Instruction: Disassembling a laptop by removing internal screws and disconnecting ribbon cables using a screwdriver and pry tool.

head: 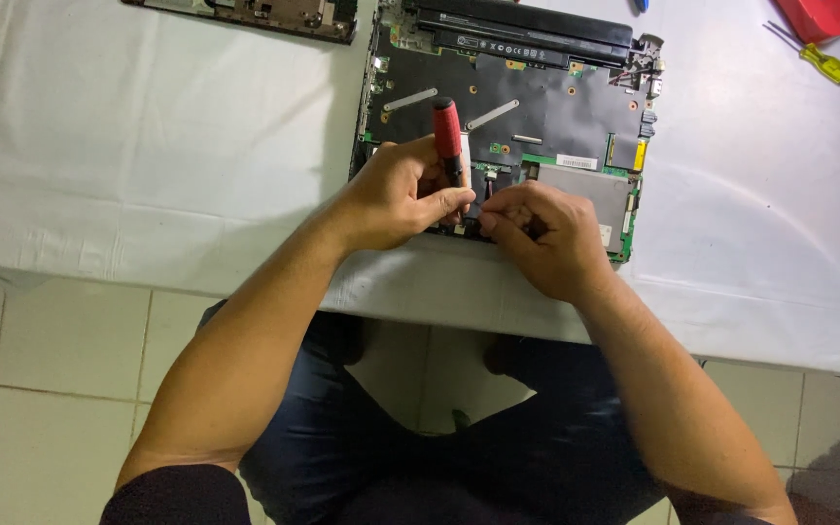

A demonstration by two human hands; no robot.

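Observation:
An opened laptop base (537, 107) with its black-shielded circuit board exposed lies on a white cloth-covered table (148, 146). My left hand (396, 194) grips a screwdriver with a red and black handle (447, 131), held upright with its tip down at the board's near edge. My right hand (546, 238) rests beside it on the near edge of the board, fingertips pinched together close to the screwdriver tip. What those fingertips pinch is hidden. A long black battery (527, 29) sits along the far edge of the base.
Another dark laptop part (264, 15) lies at the far left of the table. A small yellow-handled screwdriver (823, 63) and a red object (833, 15) are at the far right. Below the table edge are my legs in dark jeans and a tiled floor (60, 350).

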